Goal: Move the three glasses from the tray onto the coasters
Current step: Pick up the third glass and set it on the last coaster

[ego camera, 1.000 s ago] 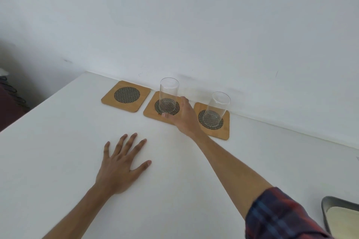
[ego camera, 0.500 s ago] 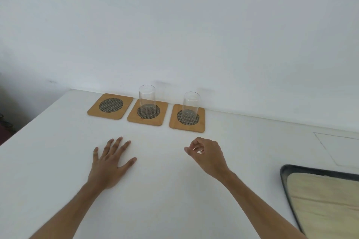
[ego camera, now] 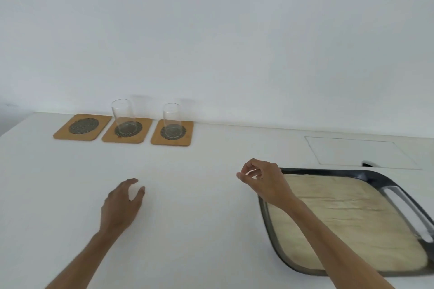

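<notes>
Three wooden coasters lie in a row by the wall. The left coaster (ego camera: 82, 127) is bare. A clear glass (ego camera: 122, 115) stands on the middle coaster (ego camera: 128, 130), and a second glass (ego camera: 172, 120) stands on the right coaster (ego camera: 172, 133). The dark-rimmed tray (ego camera: 366, 172) with a pale wooden floor lies at the right; no glass shows on its visible part. My right hand (ego camera: 264, 179) hovers at the tray's near-left corner, fingers curled loosely, holding nothing. My left hand (ego camera: 123, 202) is over the table, fingers bent and apart, empty.
The white table (ego camera: 187, 195) meets a white wall behind the coasters. A flush rectangular panel (ego camera: 361, 152) is set in the table top beyond the tray. The table's left edge runs near the bare coaster.
My right hand has drawn back from the middle glass and moved right to the tray's corner. My left hand lifted from flat to bent. The view has swung right, showing more of the tray.
</notes>
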The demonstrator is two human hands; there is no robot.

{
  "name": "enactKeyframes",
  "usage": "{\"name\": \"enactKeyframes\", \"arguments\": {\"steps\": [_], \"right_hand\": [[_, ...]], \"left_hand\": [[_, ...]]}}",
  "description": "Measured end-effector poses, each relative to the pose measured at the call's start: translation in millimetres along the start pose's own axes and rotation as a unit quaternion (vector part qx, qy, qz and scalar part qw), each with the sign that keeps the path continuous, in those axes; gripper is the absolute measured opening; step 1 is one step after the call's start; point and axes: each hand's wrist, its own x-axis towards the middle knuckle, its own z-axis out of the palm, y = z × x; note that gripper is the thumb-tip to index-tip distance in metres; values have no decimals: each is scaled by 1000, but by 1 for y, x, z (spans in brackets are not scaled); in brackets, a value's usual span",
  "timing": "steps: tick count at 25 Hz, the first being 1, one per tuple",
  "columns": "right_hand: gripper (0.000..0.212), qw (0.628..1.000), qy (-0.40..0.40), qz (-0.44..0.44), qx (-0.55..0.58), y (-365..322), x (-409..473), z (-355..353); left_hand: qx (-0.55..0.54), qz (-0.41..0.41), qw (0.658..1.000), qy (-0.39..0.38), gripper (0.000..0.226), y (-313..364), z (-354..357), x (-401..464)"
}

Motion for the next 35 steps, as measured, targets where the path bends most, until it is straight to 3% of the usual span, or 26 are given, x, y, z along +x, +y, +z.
{"name": "enactKeyframes", "arguments": {"steps": [6,11,15,18,21,29,35], "right_hand": [[11,996,79,43,15,91,-57,-103],[14,980,165,87,-66,170,-105,-166],[41,940,251,131,-188,223,-129,-206],[69,912,207,212,-284,249,-134,-223],[78,894,176,245,-331,265,-134,-225],[72,899,209,236,-306,274,-136,-212],[67,931,290,182,-127,262,-135,-229]], "left_hand": [[-159,68,985,-13,24,131,66,-108],[-168,117,978,-32,22,193,118,-175],[-164,165,972,-20,24,226,141,-201],[-190,149,970,-13,23,250,149,-212],[-200,156,967,-15,24,271,158,-222],[-186,195,963,-27,22,309,179,-232],[-128,268,953,-63,25,348,193,-230]]}}
